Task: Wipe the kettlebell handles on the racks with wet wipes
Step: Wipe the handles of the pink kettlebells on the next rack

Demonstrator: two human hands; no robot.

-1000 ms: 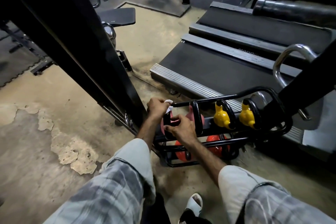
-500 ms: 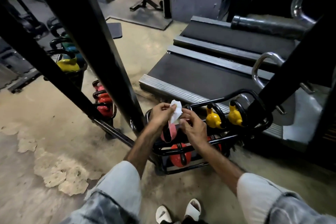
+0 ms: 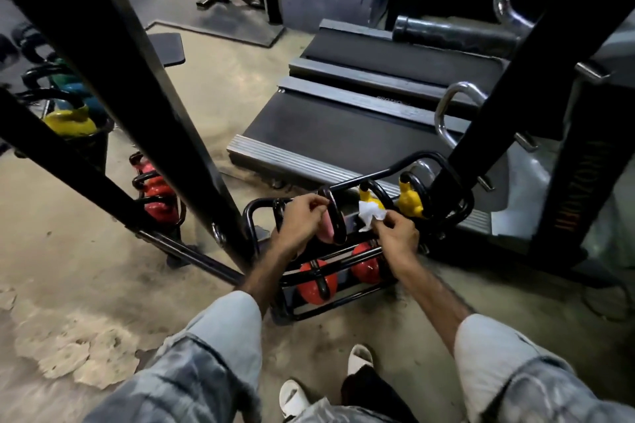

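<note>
A low black rack (image 3: 443, 161) on the floor holds pink, yellow and red kettlebells with black handles. My right hand (image 3: 395, 233) pinches a crumpled white wet wipe (image 3: 371, 215) just in front of a yellow kettlebell (image 3: 369, 199); a second yellow one (image 3: 410, 201) stands to its right. My left hand (image 3: 300, 223) hovers with curled fingers at the black handle (image 3: 335, 216) of a pink kettlebell (image 3: 326, 230); whether it grips the handle is unclear. Two red kettlebells (image 3: 314, 280) (image 3: 366, 268) lie on the lower tier.
A thick black frame post (image 3: 137, 79) slants down at the left of the rack. Behind it stands a second rack with red (image 3: 156, 203) and yellow (image 3: 70, 122) kettlebells. A treadmill deck (image 3: 343, 127) lies beyond the rack, and a chrome handle (image 3: 446, 106) juts out at the right.
The wipe has passed from my left hand to my right hand and moved right, toward the yellow kettlebells. My left hand stayed by the pink kettlebell. The view has tilted up.
</note>
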